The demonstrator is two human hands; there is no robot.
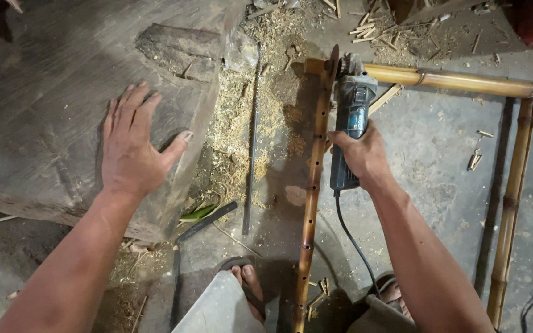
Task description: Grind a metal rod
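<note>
Sawdust-strewn concrete floor (439, 154): the right hand (360, 154) grips an angle grinder (348, 117) against a drilled bamboo pole (313, 179) at one o'clock. At ten o'clock, the left hand (132, 148) lies open and flat on a wooden block (44, 111).

A person's right hand (362, 154) grips the body of a blue-grey angle grinder (348, 117), its disc at the corner joint of a bamboo frame (464, 81) lying on a concrete floor (433, 160). The left hand (134, 148) rests flat, fingers spread, on a large dark wood block (38, 111). A drilled bamboo pole (311, 185) runs down from the joint between the person's sandalled feet. Sawdust (235, 129) and a thin metal rod (252, 148) lie between block and pole; the grinder's cord (350, 237) trails toward the person.
</note>
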